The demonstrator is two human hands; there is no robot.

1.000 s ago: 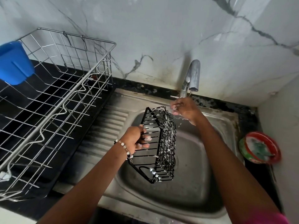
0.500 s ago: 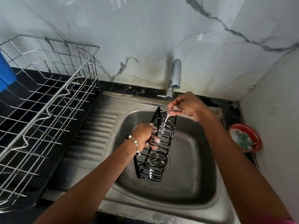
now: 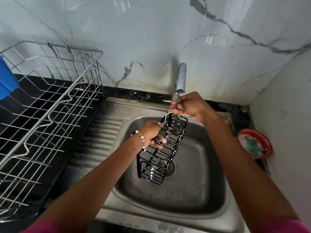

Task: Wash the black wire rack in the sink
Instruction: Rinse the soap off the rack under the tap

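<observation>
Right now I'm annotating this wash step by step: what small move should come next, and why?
Probably turn on the tap: the right hand sits at its base, no water shows, and the black wire rack, gripped by the left hand over the sink, carries suds.

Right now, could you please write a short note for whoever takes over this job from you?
Left hand grips the black wire rack by its side, holding it tilted above the sink basin.
Right hand is at the faucet spout, fingers curled under the thin stream; whether it holds anything, I cannot tell.
Done: the rack is soaped; white suds cling to its wires.
Left: rinse the suds off under the water, then probably set it in the steel dish rack on the left counter.
</observation>
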